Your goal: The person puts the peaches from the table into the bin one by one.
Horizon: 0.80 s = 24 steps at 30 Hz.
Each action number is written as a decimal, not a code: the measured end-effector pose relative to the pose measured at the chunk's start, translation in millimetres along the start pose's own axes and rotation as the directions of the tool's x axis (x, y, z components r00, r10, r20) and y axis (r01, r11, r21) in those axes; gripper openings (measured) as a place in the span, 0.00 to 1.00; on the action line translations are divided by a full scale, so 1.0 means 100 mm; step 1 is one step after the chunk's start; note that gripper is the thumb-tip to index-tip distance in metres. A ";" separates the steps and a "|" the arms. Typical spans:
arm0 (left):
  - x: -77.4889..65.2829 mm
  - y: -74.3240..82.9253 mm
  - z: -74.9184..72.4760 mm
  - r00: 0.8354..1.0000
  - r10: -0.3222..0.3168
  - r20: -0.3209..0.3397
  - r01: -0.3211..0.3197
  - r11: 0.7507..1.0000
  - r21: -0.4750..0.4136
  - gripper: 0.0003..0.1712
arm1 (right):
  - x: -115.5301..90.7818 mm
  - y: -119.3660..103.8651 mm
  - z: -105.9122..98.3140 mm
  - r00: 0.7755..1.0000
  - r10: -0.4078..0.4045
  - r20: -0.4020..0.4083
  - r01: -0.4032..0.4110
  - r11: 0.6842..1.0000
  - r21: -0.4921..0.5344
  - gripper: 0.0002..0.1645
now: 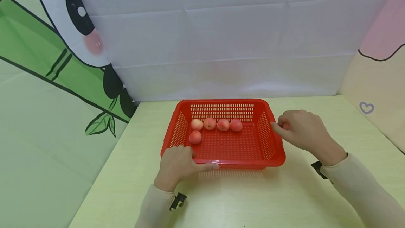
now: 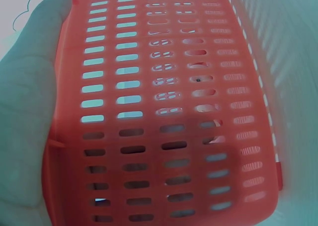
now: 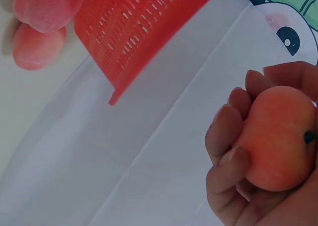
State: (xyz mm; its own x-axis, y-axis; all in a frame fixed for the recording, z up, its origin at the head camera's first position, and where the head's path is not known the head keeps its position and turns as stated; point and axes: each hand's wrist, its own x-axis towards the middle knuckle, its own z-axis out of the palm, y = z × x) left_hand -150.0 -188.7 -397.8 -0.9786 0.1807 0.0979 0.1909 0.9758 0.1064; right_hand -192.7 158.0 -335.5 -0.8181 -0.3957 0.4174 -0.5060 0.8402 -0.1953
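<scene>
A red perforated plastic basket (image 1: 221, 164) stands on the table, with several red-yellow apples, one of them an apple (image 1: 195, 137) in front of a row, toward its left side. My left hand (image 1: 177, 164) grips the basket's near-left rim, the thumb lying along the front; the left wrist view shows the slotted red wall (image 2: 139, 97) beside the hand. Just past the right rim is my right hand (image 1: 302, 129). In the right wrist view its curled fingers (image 3: 226, 129) hold an orange-red apple (image 3: 280, 136) with a green stem. The palm conceals most of that apple from the head view.
Two more apples, one a lower apple (image 3: 37, 47), show outside the basket in the right wrist view. The pale table (image 1: 227, 200) reaches back to a white wall covering (image 1: 234, 38). Green printed panels (image 1: 47, 115) stand at the left.
</scene>
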 end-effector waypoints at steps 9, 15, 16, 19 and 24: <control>-0.01 0.00 -0.02 1.000 0.011 -0.005 -0.011 1.000 0.003 0.47 | 0.32 -0.18 0.07 0.996 -0.089 0.009 0.089 0.996 0.017 0.23; -0.01 -0.01 0.00 1.000 0.014 -0.013 -0.014 1.000 0.005 0.47 | 0.47 -0.30 0.07 0.990 -0.136 -0.023 0.136 0.991 0.018 0.24; -0.01 -0.02 0.01 1.000 0.014 -0.016 -0.014 1.000 0.006 0.47 | 0.49 -0.33 0.07 0.989 -0.143 -0.032 0.143 0.990 0.016 0.24; 0.00 -0.02 0.01 1.000 0.011 -0.013 -0.010 1.000 0.008 0.47 | 0.56 -0.39 0.07 0.985 -0.162 -0.054 0.163 0.986 0.020 0.24; 0.00 -0.02 0.00 1.000 0.016 -0.014 -0.016 1.000 0.009 0.47 | 0.66 -0.47 0.10 0.976 -0.202 -0.087 0.206 0.978 0.044 0.25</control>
State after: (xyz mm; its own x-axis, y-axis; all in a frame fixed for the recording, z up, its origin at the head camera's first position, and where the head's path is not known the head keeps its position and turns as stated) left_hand -150.5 -190.4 -397.9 -0.9743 0.1947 0.1133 0.2057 0.9739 0.0956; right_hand -225.0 88.5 -307.8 -0.6723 -0.5231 0.5237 -0.6751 0.7236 -0.1439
